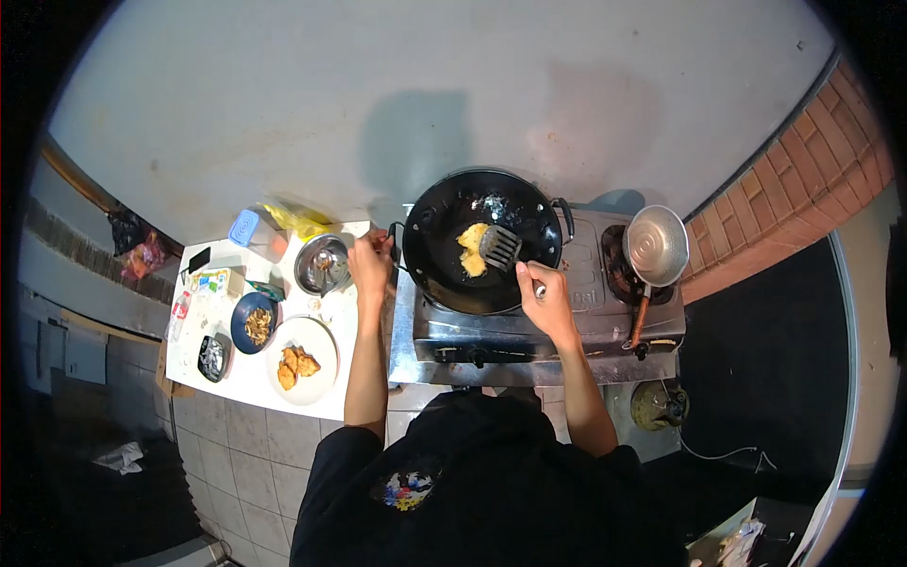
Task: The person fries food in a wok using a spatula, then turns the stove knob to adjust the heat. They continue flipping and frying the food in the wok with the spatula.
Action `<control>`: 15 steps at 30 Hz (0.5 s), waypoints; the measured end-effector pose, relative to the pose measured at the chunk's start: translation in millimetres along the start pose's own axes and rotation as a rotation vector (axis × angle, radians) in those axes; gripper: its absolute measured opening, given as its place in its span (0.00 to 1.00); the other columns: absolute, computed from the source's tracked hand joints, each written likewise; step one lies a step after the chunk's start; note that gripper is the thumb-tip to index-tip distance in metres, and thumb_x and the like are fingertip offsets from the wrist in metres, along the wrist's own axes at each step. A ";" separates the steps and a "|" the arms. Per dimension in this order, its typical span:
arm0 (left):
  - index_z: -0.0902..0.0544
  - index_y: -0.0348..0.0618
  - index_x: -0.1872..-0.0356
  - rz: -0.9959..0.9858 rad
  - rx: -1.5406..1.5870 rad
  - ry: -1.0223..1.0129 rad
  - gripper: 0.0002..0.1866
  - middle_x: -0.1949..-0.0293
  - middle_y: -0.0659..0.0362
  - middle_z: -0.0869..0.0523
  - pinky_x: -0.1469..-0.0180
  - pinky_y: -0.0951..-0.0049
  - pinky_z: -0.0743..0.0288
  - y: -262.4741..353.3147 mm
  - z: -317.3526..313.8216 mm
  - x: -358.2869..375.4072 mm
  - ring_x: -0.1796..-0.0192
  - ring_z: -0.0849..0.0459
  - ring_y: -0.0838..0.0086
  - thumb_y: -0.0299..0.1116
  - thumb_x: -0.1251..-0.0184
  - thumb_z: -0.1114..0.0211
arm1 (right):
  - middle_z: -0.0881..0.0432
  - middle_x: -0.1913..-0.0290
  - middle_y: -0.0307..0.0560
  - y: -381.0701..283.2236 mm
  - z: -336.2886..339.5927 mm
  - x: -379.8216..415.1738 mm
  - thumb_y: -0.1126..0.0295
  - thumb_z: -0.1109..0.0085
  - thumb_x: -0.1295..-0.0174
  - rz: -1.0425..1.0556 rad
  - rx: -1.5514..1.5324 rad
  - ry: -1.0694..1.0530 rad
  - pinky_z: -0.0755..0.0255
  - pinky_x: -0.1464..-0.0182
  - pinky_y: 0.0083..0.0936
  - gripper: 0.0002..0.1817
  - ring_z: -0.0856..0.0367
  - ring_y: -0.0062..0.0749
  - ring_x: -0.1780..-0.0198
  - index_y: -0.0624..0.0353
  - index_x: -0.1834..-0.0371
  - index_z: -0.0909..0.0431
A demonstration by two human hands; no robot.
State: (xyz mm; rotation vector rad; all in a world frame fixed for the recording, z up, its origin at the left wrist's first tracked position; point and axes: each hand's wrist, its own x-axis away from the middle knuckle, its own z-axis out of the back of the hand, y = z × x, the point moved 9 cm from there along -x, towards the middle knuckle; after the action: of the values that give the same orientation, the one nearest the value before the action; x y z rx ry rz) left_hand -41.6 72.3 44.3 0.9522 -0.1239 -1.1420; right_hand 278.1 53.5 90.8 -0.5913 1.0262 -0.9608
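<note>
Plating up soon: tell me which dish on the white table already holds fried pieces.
The white plate at the table's near edge: it holds golden fried pieces, while the blue bowl beside it holds brownish shreds.

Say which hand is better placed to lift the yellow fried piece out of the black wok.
Right. The right hand grips the slotted metal spatula, resting beside the yellow fried piece in the black wok. The left hand grips the wok's handle.

Setting: a small domestic kitchen. Evidence: a two-burner gas stove (529, 321) at centre carries a black wok (482, 236); a metal saucepan (657, 246) sits at 3 o'clock; plates and bowls of food cover a white counter (236, 378) at 9 o'clock; tiled floor (255, 444) at 7 o'clock.
</note>
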 end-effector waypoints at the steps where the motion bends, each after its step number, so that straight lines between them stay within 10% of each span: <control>1: 0.15 0.38 0.62 0.003 -0.002 0.007 0.09 0.69 0.49 0.13 0.60 0.65 0.22 0.4 1.9 0.3 0.65 0.13 0.58 0.27 0.45 0.31 | 0.35 0.82 0.53 0.0 -0.4 -0.3 0.72 0.47 0.33 0.005 -0.004 -0.004 0.43 0.76 0.32 0.17 0.40 0.39 0.82 0.70 0.80 0.33; 15: 0.19 0.38 0.68 0.000 0.028 0.010 0.07 0.73 0.51 0.14 0.64 0.65 0.24 -6.1 -2.6 -1.8 0.69 0.14 0.60 0.26 0.46 0.30 | 0.36 0.82 0.54 10.1 6.4 0.0 0.73 0.47 0.33 -0.064 -0.017 0.038 0.43 0.75 0.32 0.16 0.40 0.40 0.82 0.70 0.79 0.34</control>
State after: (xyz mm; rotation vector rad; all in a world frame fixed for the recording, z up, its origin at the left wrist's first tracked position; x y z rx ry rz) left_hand -45.4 74.8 39.1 0.9822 -0.1323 -1.1377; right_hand 287.8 58.2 85.5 -0.6254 1.0550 -1.0239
